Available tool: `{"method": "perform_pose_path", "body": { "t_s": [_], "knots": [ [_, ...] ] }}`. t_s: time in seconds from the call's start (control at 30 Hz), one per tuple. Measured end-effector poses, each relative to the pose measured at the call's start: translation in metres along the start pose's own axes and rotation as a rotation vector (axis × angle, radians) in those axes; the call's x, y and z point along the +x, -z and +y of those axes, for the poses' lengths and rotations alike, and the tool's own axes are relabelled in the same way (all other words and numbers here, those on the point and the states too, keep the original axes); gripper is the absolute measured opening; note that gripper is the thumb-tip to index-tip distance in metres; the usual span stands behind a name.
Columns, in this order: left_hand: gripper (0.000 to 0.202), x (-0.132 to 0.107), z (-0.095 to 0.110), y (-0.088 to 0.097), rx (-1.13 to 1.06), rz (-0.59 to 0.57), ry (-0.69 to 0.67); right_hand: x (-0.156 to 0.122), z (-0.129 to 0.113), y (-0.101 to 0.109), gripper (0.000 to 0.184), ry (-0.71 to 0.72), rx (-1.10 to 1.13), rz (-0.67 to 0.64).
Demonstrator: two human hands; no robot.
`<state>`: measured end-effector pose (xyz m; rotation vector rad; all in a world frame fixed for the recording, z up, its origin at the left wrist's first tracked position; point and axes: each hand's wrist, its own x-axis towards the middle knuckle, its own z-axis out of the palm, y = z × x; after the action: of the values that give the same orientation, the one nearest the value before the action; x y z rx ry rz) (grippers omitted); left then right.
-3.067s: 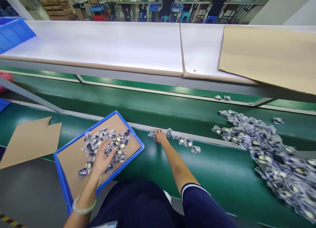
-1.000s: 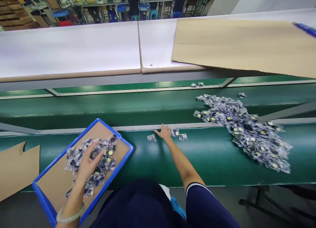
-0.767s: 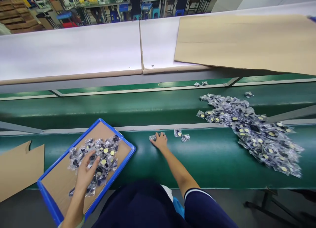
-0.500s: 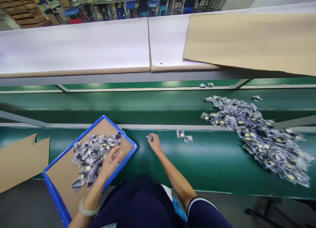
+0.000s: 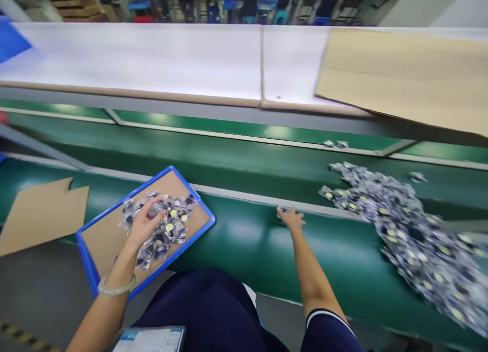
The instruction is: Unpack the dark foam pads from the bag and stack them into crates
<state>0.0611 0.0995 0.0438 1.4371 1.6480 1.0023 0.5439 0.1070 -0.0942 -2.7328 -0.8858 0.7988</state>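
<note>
In the head view my left hand [image 5: 143, 225] is over the pile of small clear plastic packets [image 5: 173, 225] in the blue-rimmed tray [image 5: 206, 210]. Its thumb and fingers are curved and apart, with packets showing in the gap between them. Dark parts and pale yellow discs show through the plastic. My right hand [image 5: 293, 219] reaches forward over the green work surface, fingers spread. It covers most of a small packet [image 5: 284, 209] near the pale rail, and whether it touches it I cannot tell.
A large heap of similar packets [image 5: 412, 240] spreads across the right side and over the rail [image 5: 244, 194]. Cut cardboard [image 5: 46, 215] lies left of the tray. Above the far surface runs a white shelf [image 5: 152, 62] bearing a cardboard sheet [image 5: 400, 72].
My right hand has gone right to the loose packets; the small piece it pinched is no longer seen there. My left hand has shifted left over the pile. The view has turned.
</note>
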Motion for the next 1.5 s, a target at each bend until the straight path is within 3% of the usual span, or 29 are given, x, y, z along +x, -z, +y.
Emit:
{"method": "perform_pose_path", "body": {
  "t_s": [0.1,0.2,0.37,0.5,0.6,0.7,0.8,0.93,1.03,1.13,1.23,1.37,1.5],
  "knots": [
    [0.057,-0.005,-0.028,0.021,0.516,-0.022,-0.138,-0.005,0.003,-0.025,0.069,-0.018,-0.042,-0.031],
    [0.067,-0.011,-0.061,0.015,0.815,-0.086,-0.107,-0.032,-0.004,-0.055,0.060,0.037,-0.056,0.017],
    [0.070,-0.011,-0.093,-0.005,1.018,-0.180,-0.147,-0.071,-0.028,-0.093,0.049,0.314,0.007,0.031],
    [0.078,-0.006,-0.100,0.007,1.023,-0.173,-0.190,-0.109,-0.074,-0.120,0.048,0.485,0.084,-0.074],
    [0.088,-0.005,-0.107,0.033,0.998,-0.143,-0.170,-0.162,-0.118,-0.137,0.048,0.681,0.199,-0.145],
    [0.094,-0.006,-0.121,0.072,0.970,-0.050,-0.045,-0.229,-0.159,-0.149,0.047,1.046,0.297,-0.159],
    [0.098,-0.009,-0.142,0.120,0.935,0.059,0.117,-0.293,-0.189,-0.169,0.050,1.304,0.133,-0.143],
    [0.093,-0.032,-0.176,0.174,0.865,0.110,0.219,-0.361,-0.207,-0.215,0.071,1.315,-0.216,-0.114],
    [0.090,-0.059,-0.199,0.194,0.821,0.113,0.214,-0.393,-0.208,-0.246,0.077,1.366,-0.316,-0.143],
    [0.092,-0.075,-0.216,0.210,0.775,0.158,0.191,-0.410,-0.212,-0.262,0.077,1.397,-0.325,-0.132],
    [0.090,-0.069,-0.227,0.237,0.741,0.217,0.166,-0.423,-0.230,-0.267,0.080,1.370,-0.316,-0.059],
    [0.089,-0.044,-0.241,0.278,0.729,0.230,0.173,-0.443,-0.274,-0.275,0.083,1.361,-0.370,0.011],
    [0.088,-0.032,-0.251,0.297,0.684,0.159,0.148,-0.459,-0.311,-0.287,0.082,1.239,-0.486,-0.083]
  ]
}}
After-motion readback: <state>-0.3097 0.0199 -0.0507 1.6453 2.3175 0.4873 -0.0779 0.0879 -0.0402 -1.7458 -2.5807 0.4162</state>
